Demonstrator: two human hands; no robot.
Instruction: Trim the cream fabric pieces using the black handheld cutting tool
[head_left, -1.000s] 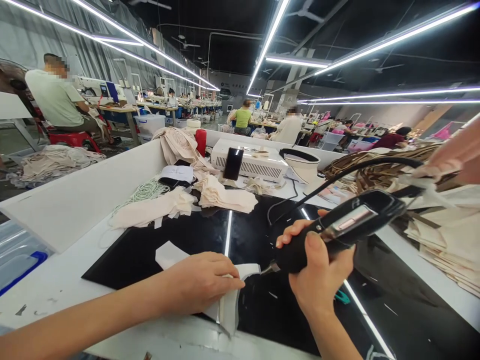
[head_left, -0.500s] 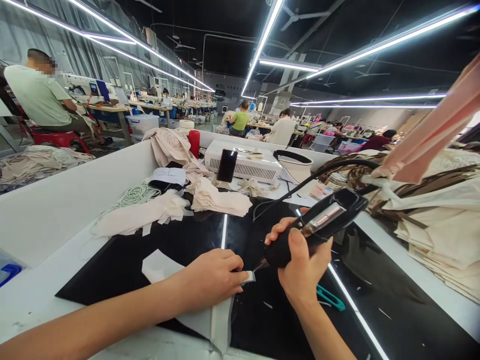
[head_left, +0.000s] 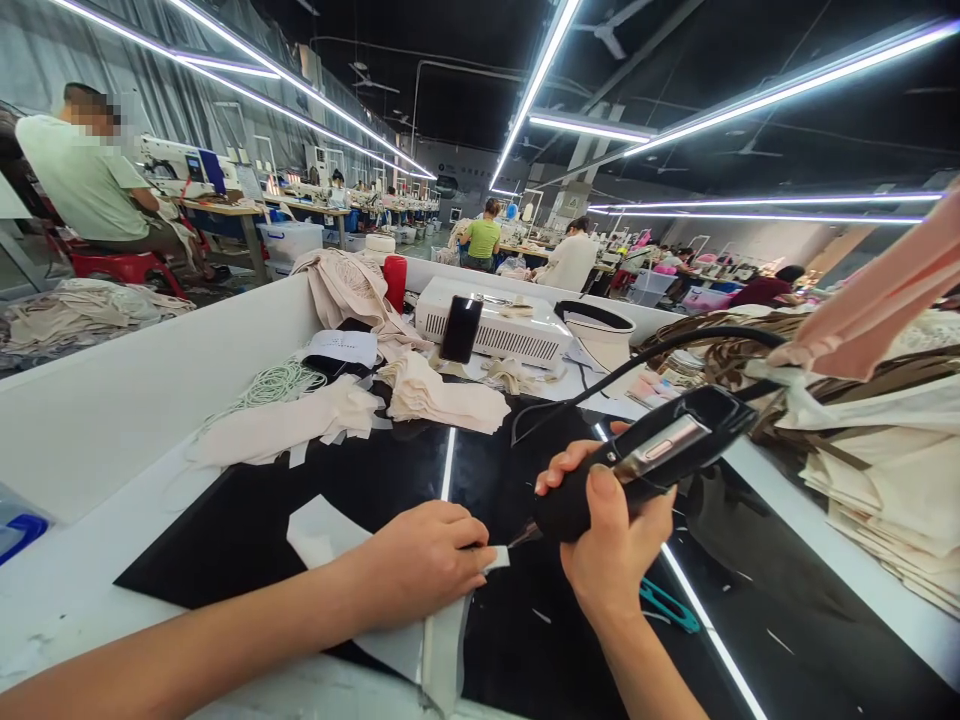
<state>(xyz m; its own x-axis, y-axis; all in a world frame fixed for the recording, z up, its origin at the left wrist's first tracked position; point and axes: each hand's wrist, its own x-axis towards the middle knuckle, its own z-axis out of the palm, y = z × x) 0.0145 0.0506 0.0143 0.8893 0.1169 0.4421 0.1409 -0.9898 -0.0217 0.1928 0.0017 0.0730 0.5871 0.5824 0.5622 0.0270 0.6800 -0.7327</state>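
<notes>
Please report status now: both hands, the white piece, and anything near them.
Left hand presses white fabric piece on black mat. Right hand grips corded black tool, tip at piece's edge. Teal snips beside right wrist.

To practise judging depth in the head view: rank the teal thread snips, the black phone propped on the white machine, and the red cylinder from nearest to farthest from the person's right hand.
1. Teal thread snips: on the black mat, just right of the right hand.
2. Black phone: leaning on the white machine, mid-table.
3. Red cylinder: farther back, left of the machine.
</notes>
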